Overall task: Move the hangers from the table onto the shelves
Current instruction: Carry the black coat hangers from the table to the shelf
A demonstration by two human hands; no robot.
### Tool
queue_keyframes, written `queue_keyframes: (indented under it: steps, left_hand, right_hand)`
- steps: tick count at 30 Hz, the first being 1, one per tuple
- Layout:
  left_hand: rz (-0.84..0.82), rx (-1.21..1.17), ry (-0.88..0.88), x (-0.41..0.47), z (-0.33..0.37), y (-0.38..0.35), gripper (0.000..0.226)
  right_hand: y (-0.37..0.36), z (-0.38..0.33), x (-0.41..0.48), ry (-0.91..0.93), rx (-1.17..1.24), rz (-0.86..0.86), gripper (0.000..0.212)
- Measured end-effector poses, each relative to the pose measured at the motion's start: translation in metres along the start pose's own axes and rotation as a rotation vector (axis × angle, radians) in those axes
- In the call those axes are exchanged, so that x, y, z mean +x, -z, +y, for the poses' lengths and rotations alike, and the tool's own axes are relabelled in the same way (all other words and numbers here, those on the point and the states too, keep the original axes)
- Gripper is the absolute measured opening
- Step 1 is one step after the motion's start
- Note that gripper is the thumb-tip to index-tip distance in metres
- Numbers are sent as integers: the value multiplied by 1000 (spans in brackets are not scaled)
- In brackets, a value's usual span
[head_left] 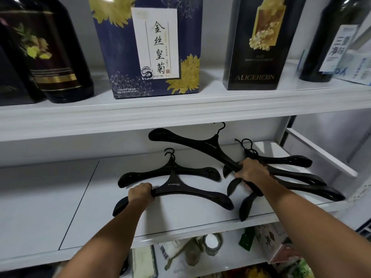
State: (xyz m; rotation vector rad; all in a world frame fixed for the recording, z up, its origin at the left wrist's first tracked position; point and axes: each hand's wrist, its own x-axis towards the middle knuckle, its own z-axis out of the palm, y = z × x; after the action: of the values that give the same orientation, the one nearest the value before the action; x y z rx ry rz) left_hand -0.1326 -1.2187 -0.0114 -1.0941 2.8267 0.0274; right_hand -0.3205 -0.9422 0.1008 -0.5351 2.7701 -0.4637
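We grip the front hanger (180, 190) with the left hand (140, 192). Its fingers are clenched round the hanger's left arm, near the front edge of the middle shelf (60, 197). This hanger lies flat on the middle shelf. A second hanger (170, 173) lies just behind it, toward the shelf's back wall, with the two hooks overlapping.

We hold the long hanger (200, 144) with the right hand (252, 173). The fingers grasp one end of it, and the other end points toward the back of the middle shelf. Beneath that hand, a pile of hangers (301, 177) rests on the right part of the middle shelf, arms crossing.

Above the middle shelf stand a blue box (148, 47), a dark bottle (46, 57) and a black box (259, 43).
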Motion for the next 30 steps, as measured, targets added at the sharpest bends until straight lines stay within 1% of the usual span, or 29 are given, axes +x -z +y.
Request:
queue_keyframes:
  steps: [6, 11, 13, 17, 21, 26, 30]
  left_hand:
    - [-32, -20, 1, 15, 0, -7, 28]
    - [-30, -68, -16, 16, -3, -10, 27]
    - [-41, -79, -45, 16, -3, -9, 29]
    - [-30, -90, -102, 10, -9, 0, 41]
    - [49, -102, -122, -4, -32, 11, 45]
    - [115, -96, -50, -23, -81, 29, 41]
    - [145, -75, 2, -38, -119, 50, 44]
  right_hand:
    - [-8, -1, 11, -5, 27, -24, 9]
    - [-16, -7, 11, -7, 16, -35, 12]
    - [-17, -10, 10, -7, 0, -29, 12]
    - [-19, -18, 4, -10, -20, -13, 13]
    - [-21, -22, -6, 10, -32, -7, 20]
    - [-26, -18, -22, 34, -77, -4, 25]
    - [-37, -16, -37, 68, -121, -28, 29]
